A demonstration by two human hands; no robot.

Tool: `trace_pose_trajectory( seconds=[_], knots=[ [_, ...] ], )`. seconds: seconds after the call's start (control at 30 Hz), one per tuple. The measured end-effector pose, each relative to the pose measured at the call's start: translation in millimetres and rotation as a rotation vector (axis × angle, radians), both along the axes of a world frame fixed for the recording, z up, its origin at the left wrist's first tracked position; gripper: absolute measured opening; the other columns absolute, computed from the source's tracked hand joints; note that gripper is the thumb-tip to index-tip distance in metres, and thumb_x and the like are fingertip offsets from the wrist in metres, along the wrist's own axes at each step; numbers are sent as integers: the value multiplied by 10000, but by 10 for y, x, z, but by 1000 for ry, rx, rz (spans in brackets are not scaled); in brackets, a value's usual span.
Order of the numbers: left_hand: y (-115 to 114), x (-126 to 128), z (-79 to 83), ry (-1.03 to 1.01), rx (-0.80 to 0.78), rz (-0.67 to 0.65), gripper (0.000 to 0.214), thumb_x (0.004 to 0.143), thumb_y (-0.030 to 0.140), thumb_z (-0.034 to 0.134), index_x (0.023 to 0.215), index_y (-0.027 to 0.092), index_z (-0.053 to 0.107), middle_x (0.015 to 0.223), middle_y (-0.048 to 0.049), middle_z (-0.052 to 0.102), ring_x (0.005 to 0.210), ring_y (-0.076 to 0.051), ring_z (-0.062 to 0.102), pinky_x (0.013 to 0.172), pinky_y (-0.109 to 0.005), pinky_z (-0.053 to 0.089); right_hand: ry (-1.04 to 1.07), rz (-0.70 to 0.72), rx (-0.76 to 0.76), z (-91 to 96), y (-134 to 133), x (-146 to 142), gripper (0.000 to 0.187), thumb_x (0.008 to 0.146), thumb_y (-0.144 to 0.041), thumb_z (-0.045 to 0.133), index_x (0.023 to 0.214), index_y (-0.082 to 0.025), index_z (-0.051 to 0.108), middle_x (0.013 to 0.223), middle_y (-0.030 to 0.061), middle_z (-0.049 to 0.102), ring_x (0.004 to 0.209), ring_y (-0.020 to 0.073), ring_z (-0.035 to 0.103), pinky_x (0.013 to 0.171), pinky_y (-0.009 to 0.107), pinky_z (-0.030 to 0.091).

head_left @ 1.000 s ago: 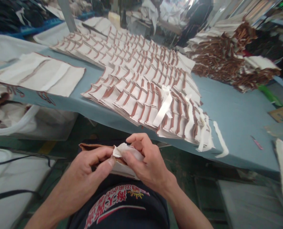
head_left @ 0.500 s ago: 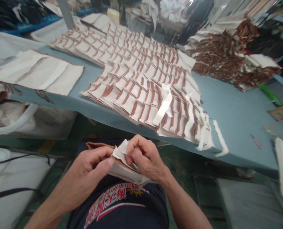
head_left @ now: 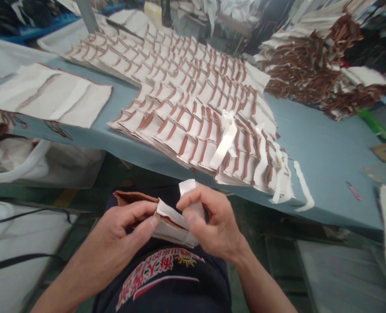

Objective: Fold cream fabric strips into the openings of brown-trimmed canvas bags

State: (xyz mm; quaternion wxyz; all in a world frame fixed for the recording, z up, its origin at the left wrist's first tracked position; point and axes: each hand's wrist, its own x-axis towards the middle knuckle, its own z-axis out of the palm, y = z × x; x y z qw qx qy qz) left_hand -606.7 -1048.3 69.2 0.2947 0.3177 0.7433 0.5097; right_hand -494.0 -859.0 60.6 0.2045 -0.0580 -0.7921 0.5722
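Close to my body, my left hand pinches a folded piece of off-white fabric with brown edging between thumb and fingers. My right hand is at the fabric's right end, closed around a white strip whose free end sticks up above the fingers. Whether that strip is joined to the fabric is hidden by the hand. Part of the brown inner side shows left of centre, behind my left fingers.
Overlapping rows of brown-edged off-white fabric pieces cover much of the blue table. Loose white strips lie over them. A flat fabric panel is at left, a tall fabric stack at back right. A plastic bin stands below left.
My right hand has moved slightly right and up, drawing the white strip away from my left fingers. My left hand keeps its pinch on the fabric. The view has shifted a little.
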Motion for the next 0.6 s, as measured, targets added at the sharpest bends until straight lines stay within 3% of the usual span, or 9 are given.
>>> trace_pose_trajectory(
  seconds=[0.07,0.17,0.37,0.6],
  knots=[
    [36,-1,23,53,14,26,287,942,398,652,918,266,905,818,13,862,698,-162,813,639,-119,587,103,12,284,53,-58,14,84,887,-143,680,918,-207,724,810,14,721,662,129,610,594,238,474],
    [65,1,36,117,13,42,274,946,403,666,932,280,911,832,20,864,728,-156,811,682,-114,591,144,4,519,84,-90,1,76,979,-157,673,960,-199,735,803,24,727,700,141,662,618,241,506],
    [21,-8,-19,168,-18,25,298,970,428,653,974,287,915,839,27,863,695,-139,779,741,-122,599,79,61,675,109,-51,-17,211,1102,-158,587,989,-163,765,806,23,728,699,130,697,631,243,501],
    [-3,-14,-69,149,-49,20,342,1000,477,629,1029,279,905,940,4,877,822,-180,802,790,-170,613,57,27,846,123,-99,-27,278,1148,-195,553,978,-176,772,788,22,711,656,135,677,563,269,447]
  ],
)
